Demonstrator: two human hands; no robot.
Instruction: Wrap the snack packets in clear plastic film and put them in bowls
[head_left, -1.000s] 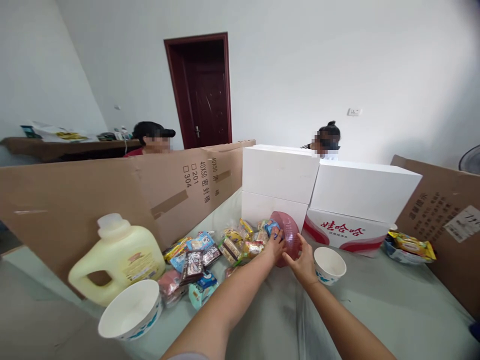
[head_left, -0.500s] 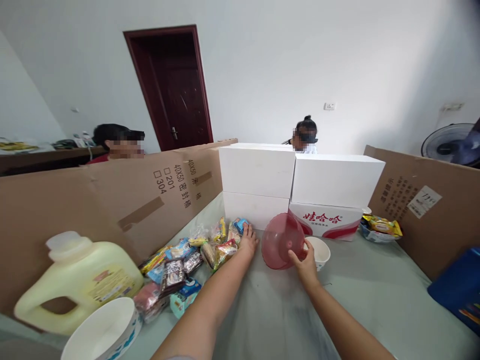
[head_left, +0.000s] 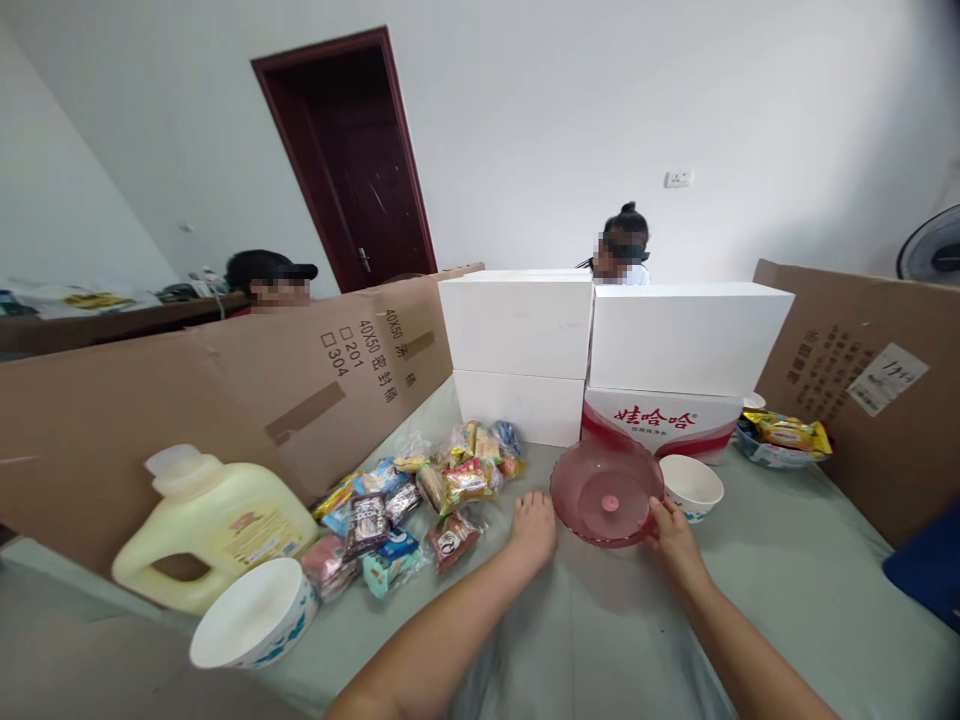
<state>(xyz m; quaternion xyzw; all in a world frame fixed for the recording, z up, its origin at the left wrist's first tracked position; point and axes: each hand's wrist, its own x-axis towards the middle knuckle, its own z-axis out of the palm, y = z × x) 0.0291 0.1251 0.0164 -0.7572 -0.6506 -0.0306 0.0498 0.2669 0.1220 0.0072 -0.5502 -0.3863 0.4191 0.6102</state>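
Note:
In the head view, my right hand [head_left: 677, 548] pinches the right rim of a translucent red plastic bowl [head_left: 600, 490], thumb inside the edge. The bowl is tilted so its inside faces me. My left hand [head_left: 534, 530] is low over the table, just left of the bowl and apart from it. Its fingers are curled down, and whatever may be under them is hidden. Left of that hand lies a pile of small wrapped snacks [head_left: 469, 482], with a brown-red packet [head_left: 452, 540] closest. A white bowl [head_left: 691, 488] with a blue pattern stands behind my right hand.
White boxes [head_left: 517, 325] and a red-and-white carton [head_left: 660, 425] form a wall at the back. Cardboard panels [head_left: 225, 385] flank the table. At left stand a pale yellow jug [head_left: 247, 515] and a white bowl [head_left: 255, 615]; at right, a snack-filled bowl [head_left: 784, 445]. Two people sit beyond.
My left hand has drawn back from the snacks toward me and right, its fingers now curled. The red bowl in my right hand has tipped to show more of its inside. The view has shifted.

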